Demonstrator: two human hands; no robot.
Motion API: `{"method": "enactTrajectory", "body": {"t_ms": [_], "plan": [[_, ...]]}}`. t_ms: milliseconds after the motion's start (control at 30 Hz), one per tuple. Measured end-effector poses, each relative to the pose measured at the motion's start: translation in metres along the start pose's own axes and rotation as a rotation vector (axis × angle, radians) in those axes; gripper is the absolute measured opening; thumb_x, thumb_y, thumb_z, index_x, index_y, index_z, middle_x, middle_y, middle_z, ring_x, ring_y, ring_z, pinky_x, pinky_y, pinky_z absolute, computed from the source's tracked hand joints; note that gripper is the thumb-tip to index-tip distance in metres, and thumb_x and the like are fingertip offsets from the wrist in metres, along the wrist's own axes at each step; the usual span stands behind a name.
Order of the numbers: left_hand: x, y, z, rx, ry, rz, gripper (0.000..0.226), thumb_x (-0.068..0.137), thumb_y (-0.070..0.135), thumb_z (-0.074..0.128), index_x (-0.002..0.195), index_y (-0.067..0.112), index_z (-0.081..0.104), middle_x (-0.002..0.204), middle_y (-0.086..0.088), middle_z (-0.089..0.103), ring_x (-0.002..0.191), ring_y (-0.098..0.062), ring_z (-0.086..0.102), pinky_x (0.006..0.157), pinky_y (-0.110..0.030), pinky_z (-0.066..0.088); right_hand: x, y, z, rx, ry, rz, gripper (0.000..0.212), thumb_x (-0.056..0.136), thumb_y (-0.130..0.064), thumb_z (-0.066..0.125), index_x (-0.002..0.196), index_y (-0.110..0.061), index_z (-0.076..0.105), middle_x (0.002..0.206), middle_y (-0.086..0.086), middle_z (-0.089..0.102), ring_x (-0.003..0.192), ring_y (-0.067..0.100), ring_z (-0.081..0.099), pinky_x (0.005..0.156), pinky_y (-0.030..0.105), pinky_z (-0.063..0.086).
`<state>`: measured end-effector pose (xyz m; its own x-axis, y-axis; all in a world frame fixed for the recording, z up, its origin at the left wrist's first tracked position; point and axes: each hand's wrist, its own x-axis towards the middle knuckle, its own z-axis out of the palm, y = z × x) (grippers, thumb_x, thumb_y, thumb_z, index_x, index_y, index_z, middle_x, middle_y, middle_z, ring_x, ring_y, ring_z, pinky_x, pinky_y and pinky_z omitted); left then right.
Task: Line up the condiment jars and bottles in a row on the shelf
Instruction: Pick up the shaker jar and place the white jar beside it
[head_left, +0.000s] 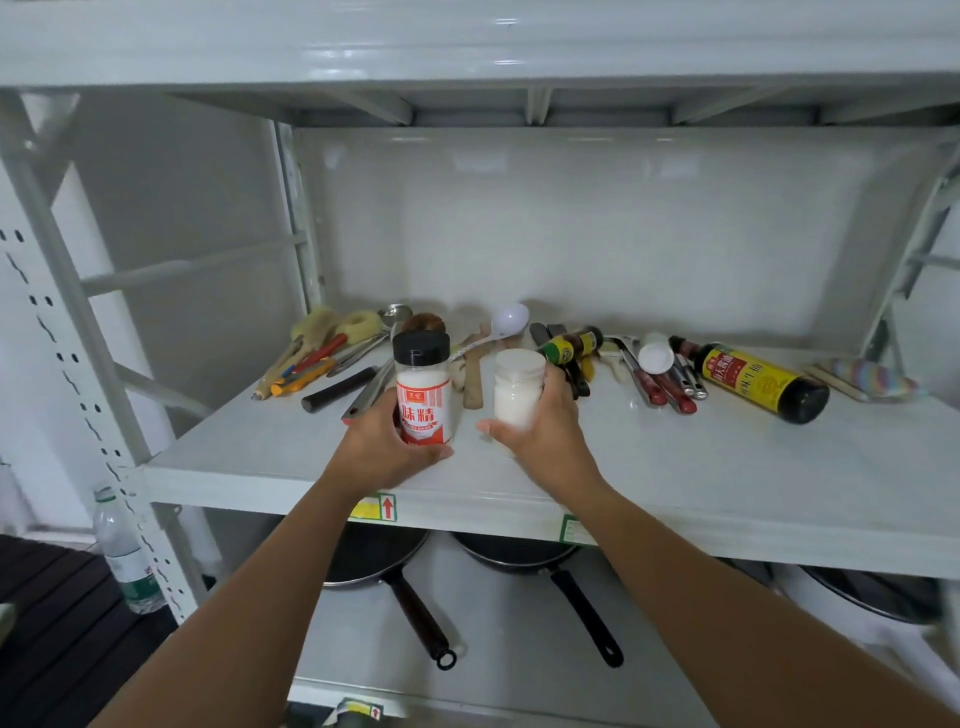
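Note:
My left hand (387, 447) grips an upright seasoning jar (423, 389) with a black cap and a red-and-white label, near the front of the white shelf (727, 467). Beside it, my right hand (545, 426) holds a clear jar (517, 387) of white powder with a white lid, upright. Farther back, a small dark bottle (569, 347) with a green-yellow label lies on its side. A large dark soy sauce bottle (753, 379) with a red-yellow label lies on its side at the right. A white-capped container (655, 353) lies among the utensils.
Spoons, brushes, knives and peelers are scattered along the back of the shelf (332, 358). A colourful striped object (872, 382) lies at the far right. Two frying pans (519, 556) sit on the lower shelf. A plastic water bottle (127, 551) stands on the floor at left.

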<state>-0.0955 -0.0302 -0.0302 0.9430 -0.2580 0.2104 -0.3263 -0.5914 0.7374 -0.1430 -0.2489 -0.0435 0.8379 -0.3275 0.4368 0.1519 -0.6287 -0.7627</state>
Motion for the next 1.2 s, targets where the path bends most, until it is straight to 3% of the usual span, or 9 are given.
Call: {"method": "enactTrajectory", "body": {"t_ms": [133, 333, 400, 500, 567, 800, 933, 1067, 1200], "plan": [[0.000, -0.003, 0.001, -0.006, 0.009, 0.011, 0.090, 0.069, 0.045, 0.094, 0.144, 0.032, 0.045, 0.137, 0.005, 0.062, 0.109, -0.011, 0.056, 0.100, -0.038, 0.051, 0.002, 0.003, 0.000, 0.020, 0.006, 0.020, 0.095, 0.067, -0.050, 0.093, 0.139, -0.027, 0.037, 0.134, -0.005, 0.048, 0.125, 0.021, 0.049, 0.105, 0.052, 0.050], [-0.001, -0.001, 0.000, -0.002, 0.009, 0.014, 0.088, 0.070, 0.044, 0.093, 0.144, 0.032, 0.046, 0.136, 0.005, 0.062, 0.107, -0.010, 0.055, 0.098, -0.036, 0.051, 0.001, 0.006, -0.001, -0.024, -0.008, 0.015, 0.089, 0.068, -0.055, 0.090, 0.138, -0.029, 0.042, 0.131, -0.005, 0.056, 0.120, 0.020, 0.056, 0.102, 0.054, 0.051], [-0.001, 0.000, 0.000, -0.003, 0.007, 0.019, 0.087, 0.071, 0.044, 0.093, 0.143, 0.032, 0.046, 0.137, 0.004, 0.062, 0.106, -0.010, 0.054, 0.098, -0.035, 0.050, 0.001, 0.006, -0.002, 0.013, -0.033, 0.026, 0.084, 0.069, -0.054, 0.089, 0.137, -0.031, 0.045, 0.128, -0.007, 0.060, 0.117, 0.018, 0.060, 0.099, 0.049, 0.053], [-0.001, 0.000, 0.000, 0.001, 0.004, 0.016, 0.087, 0.072, 0.043, 0.092, 0.144, 0.031, 0.046, 0.138, 0.004, 0.062, 0.109, -0.012, 0.056, 0.099, -0.036, 0.050, 0.000, 0.004, -0.010, 0.166, -0.108, 0.080, 0.072, 0.077, -0.037, 0.091, 0.136, -0.029, 0.053, 0.125, -0.007, 0.066, 0.112, 0.012, 0.064, 0.091, 0.031, 0.056], [-0.001, 0.000, 0.000, 0.006, 0.003, 0.010, 0.087, 0.072, 0.043, 0.092, 0.145, 0.031, 0.045, 0.139, 0.003, 0.061, 0.116, -0.017, 0.059, 0.101, -0.038, 0.050, 0.000, 0.005, -0.014, 0.213, -0.151, 0.095, 0.068, 0.079, -0.031, 0.090, 0.138, -0.028, 0.056, 0.124, -0.008, 0.068, 0.112, 0.011, 0.066, 0.094, 0.033, 0.057], [0.000, -0.002, 0.000, -0.004, -0.018, -0.003, 0.089, 0.072, 0.044, 0.092, 0.146, 0.031, 0.044, 0.142, 0.003, 0.060, 0.126, -0.022, 0.060, 0.103, -0.041, 0.050, -0.002, 0.002, -0.013, 0.236, -0.147, 0.096, 0.071, 0.076, -0.034, 0.092, 0.137, -0.028, 0.055, 0.125, -0.008, 0.066, 0.112, 0.011, 0.065, 0.091, 0.032, 0.057], [0.001, -0.002, 0.000, -0.011, -0.018, -0.003, 0.088, 0.073, 0.044, 0.091, 0.147, 0.031, 0.044, 0.141, 0.003, 0.060, 0.124, -0.020, 0.060, 0.103, -0.040, 0.050, -0.004, 0.000, -0.012, 0.207, -0.100, 0.099, 0.079, 0.074, -0.037, 0.094, 0.139, -0.027, 0.050, 0.127, -0.007, 0.063, 0.112, 0.012, 0.064, 0.086, 0.027, 0.055], [0.002, -0.003, 0.000, -0.019, -0.021, 0.006, 0.088, 0.073, 0.044, 0.092, 0.146, 0.032, 0.044, 0.141, 0.005, 0.061, 0.117, -0.014, 0.058, 0.102, -0.039, 0.051, -0.005, 0.000, -0.013, 0.181, -0.110, 0.095, 0.077, 0.078, -0.034, 0.091, 0.140, -0.027, 0.047, 0.130, -0.005, 0.063, 0.115, 0.015, 0.064, 0.092, 0.030, 0.055], [0.001, -0.004, 0.000, -0.016, -0.024, 0.011, 0.087, 0.074, 0.043, 0.091, 0.147, 0.031, 0.045, 0.140, 0.004, 0.061, 0.125, -0.021, 0.060, 0.102, -0.039, 0.050, -0.006, -0.003, -0.013, 0.137, -0.141, 0.060, 0.066, 0.082, -0.025, 0.086, 0.137, -0.028, 0.049, 0.124, -0.007, 0.064, 0.108, 0.009, 0.063, 0.077, 0.017, 0.048]]}}
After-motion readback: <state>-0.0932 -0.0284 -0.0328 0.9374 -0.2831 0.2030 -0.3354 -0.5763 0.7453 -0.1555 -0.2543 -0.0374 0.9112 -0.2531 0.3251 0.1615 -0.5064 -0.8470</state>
